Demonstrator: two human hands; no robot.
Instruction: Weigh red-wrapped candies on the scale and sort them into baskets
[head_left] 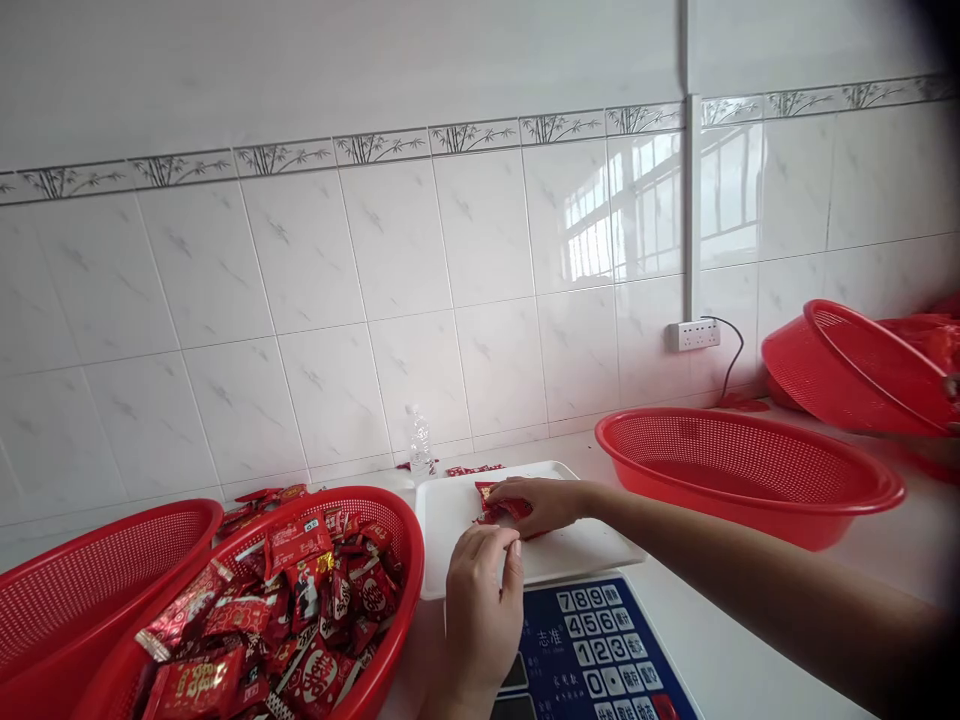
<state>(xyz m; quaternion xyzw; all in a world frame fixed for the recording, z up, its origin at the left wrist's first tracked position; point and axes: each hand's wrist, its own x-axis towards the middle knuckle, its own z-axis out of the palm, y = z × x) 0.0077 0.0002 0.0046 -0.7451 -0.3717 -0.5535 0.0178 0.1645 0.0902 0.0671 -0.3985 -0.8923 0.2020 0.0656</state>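
Head view: right hand [550, 501] curls over glossy red packets [484, 491], left hand [486, 590] half-curled, both grips unclear.

The red packets [486, 490] at your right hand [536, 500] are shining like thin, crinkly plastic. Your full basket [412, 570] is showing smooth, glossy plastic on its rim. Your white tray [450, 515] is looking smooth and hard, like plastic. Your scale's keypad panel [551, 605] is looking flat and smooth. The wall tiles [405, 370] are gleaming, and the clear plastic bottle [420, 440] is glinting.
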